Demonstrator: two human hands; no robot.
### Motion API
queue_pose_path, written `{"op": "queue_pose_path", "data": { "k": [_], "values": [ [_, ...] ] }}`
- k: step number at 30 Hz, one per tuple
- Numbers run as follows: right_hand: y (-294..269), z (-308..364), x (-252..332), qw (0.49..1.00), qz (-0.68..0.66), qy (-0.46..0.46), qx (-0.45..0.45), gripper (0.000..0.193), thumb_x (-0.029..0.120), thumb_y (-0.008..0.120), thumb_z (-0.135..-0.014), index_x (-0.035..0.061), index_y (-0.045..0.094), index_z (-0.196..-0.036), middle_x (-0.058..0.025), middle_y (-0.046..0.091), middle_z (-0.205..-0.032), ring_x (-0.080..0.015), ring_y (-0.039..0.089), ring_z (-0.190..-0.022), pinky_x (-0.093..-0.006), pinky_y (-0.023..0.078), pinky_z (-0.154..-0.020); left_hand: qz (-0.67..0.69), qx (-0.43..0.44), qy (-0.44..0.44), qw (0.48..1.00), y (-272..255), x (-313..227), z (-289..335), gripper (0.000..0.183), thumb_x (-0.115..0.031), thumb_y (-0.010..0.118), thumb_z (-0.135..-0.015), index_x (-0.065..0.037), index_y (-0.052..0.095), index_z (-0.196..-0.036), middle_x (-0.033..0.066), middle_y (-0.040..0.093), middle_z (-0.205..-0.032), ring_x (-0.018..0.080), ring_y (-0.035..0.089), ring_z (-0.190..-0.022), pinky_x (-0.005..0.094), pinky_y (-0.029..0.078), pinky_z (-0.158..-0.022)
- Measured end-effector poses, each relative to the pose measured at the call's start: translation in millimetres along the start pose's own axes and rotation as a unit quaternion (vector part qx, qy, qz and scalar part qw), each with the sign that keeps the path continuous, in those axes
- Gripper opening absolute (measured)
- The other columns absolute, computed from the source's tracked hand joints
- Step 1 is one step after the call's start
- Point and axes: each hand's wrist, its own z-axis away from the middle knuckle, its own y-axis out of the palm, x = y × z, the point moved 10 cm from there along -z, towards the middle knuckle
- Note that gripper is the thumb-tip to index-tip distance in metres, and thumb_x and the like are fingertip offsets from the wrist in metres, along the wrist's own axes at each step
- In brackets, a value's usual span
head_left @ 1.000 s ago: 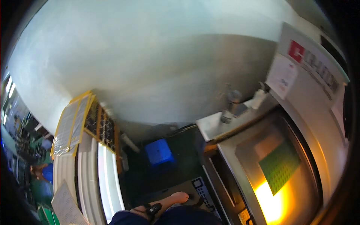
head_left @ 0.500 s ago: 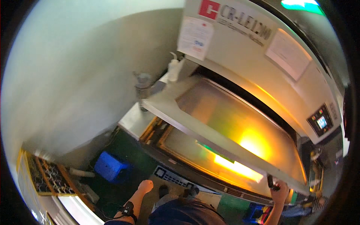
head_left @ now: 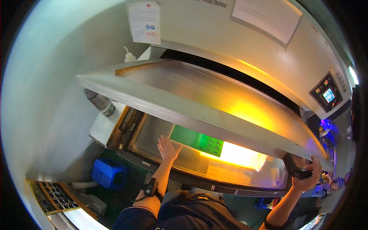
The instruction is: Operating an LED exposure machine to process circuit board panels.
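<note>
My right hand [head_left: 306,177] is closed round the black handle [head_left: 294,165] at the right end of a pale framed lid [head_left: 184,115], which stands tilted up over a glass-topped bed [head_left: 151,132]. On the bed, near its middle, lies a green circuit panel [head_left: 194,138], partly covered by the lid's front edge; bright yellow-white light glares beside it. My left hand [head_left: 168,149] is held flat above the bed at the panel's left edge, fingers spread and holding nothing. Whether it touches the glass I cannot tell.
A transparent bottle [head_left: 100,102] stands left of the lid on a white ledge [head_left: 100,130], with a white squeeze bottle [head_left: 129,56] behind. A lit control panel [head_left: 327,94] is on the machine's right. On the floor sits a blue box [head_left: 106,173]. A person in striped clothing [head_left: 337,184] is far right.
The lid's front edge stands higher, with my right hand still on its handle. My left hand has moved from beside my body to over the bed, its fingers opened. More of the green panel shows.
</note>
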Motion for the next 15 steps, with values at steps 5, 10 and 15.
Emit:
{"op": "queue_pose_path", "data": {
  "k": [5, 10, 15],
  "values": [
    [9.0, -29.4, -7.0, 1.000, 0.004, -0.018, 0.013, 0.027, 0.015, 0.078, -0.084, -0.0037, 0.066, -0.100, -0.0155, 0.070, -0.082, -0.0293, 0.064, -0.066, -0.0366, 0.048, -0.056, -0.138, 0.134, -0.141, 0.971, 8.6, -27.5, -50.6, 0.093, -0.057, 0.076, -0.077, 0.000, 0.041, -0.142, 0.0198, 0.039, -0.147, 0.0376, 0.040, -0.136, 0.0519, 0.039, -0.108],
    [22.8, -60.6, -0.4, 0.999, -0.004, -0.050, 0.008, 0.027, 0.012, 0.078, -0.084, -0.0045, 0.066, -0.100, -0.0089, 0.065, -0.067, -0.0227, 0.058, -0.051, -0.0356, 0.044, -0.051, -0.115, 0.146, -0.247, 0.951, -7.7, 0.0, -74.9, 0.079, -0.049, 0.083, -0.073, -0.005, 0.054, -0.133, 0.0146, 0.054, -0.138, 0.0321, 0.056, -0.124, 0.0509, 0.049, -0.098],
    [25.4, -71.5, 1.1, 0.998, 0.029, -0.043, 0.036, 0.023, 0.015, 0.077, -0.086, 0.0002, 0.065, -0.100, -0.0069, 0.063, -0.066, -0.0201, 0.056, -0.050, -0.0344, 0.040, -0.050, -0.041, 0.114, -0.150, 0.981, 32.3, 39.8, -104.3, 0.035, -0.039, 0.077, -0.083, -0.006, 0.073, -0.096, 0.0160, 0.072, -0.108, 0.0370, 0.067, -0.106, 0.0496, 0.055, -0.089]
  ]
}}
